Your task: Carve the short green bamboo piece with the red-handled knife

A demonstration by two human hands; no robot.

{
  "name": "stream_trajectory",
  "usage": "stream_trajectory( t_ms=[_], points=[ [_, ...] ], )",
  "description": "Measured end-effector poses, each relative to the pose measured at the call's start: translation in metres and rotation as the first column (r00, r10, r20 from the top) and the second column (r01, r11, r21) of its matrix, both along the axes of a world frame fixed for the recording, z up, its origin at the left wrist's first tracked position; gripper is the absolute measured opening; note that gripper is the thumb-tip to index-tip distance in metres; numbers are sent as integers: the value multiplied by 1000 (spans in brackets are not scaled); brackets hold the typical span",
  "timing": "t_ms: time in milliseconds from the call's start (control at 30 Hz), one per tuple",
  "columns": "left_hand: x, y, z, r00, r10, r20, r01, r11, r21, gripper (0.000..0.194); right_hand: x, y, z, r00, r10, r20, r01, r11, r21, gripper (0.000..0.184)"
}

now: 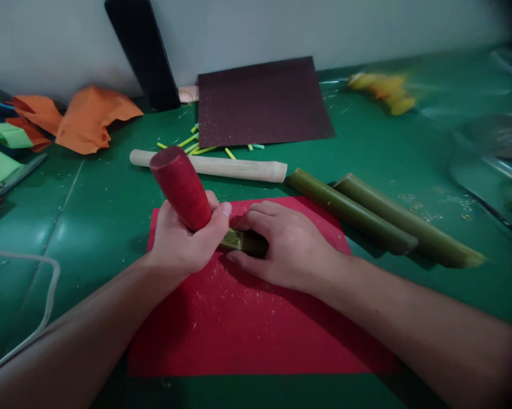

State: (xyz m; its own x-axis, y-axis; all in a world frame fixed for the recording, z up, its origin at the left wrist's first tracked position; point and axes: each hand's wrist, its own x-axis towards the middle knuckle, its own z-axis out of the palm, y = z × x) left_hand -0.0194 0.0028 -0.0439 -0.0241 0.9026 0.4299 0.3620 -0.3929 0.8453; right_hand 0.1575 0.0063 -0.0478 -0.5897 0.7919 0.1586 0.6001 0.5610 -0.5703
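Note:
My left hand [187,241] is wrapped round a red cylinder [180,186] that sticks up and away from me. Its lower end meets a short green bamboo piece [239,241] lying on a red sheet [247,324]. My right hand [286,244] lies over that bamboo piece with fingers curled on it, holding it down. Pale shavings are scattered on the red sheet around both hands.
Two long green bamboo tubes [366,218] lie to the right of the red sheet, a pale wooden stick [239,167] behind it. A dark sandpaper sheet [262,102], yellow-green slivers [196,145], orange paper [89,116], scissors [9,182] and a white cable [47,284] rest on the green table [94,227].

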Motion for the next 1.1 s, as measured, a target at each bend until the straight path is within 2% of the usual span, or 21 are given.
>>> stream_trajectory(
  t_ms=[300,600,767,900,1000,1100],
  points=[
    [-2,-1,-1,1000,-7,-12,6,1000,-29,35,-1,1,-1,1000,8,1,-8,1000,14,26],
    [2,-1,0,995,94,14,-94,995,41,28,0,4,-2,1000,19,-6,-19,1000,10,25],
    [5,1,2,983,165,82,-167,986,16,26,1,5,-1,1000,19,-10,-19,999,39,22],
    [4,-1,4,987,96,127,-93,995,-32,33,0,5,-1,1000,27,-13,-26,1000,8,23],
    [3,-6,6,997,51,50,-48,997,-59,31,0,5,0,1000,27,-13,-28,999,-30,24],
    [2,-8,5,1000,27,-3,-27,999,-25,29,0,5,1,1000,18,-16,-19,999,-45,25]
  ],
)
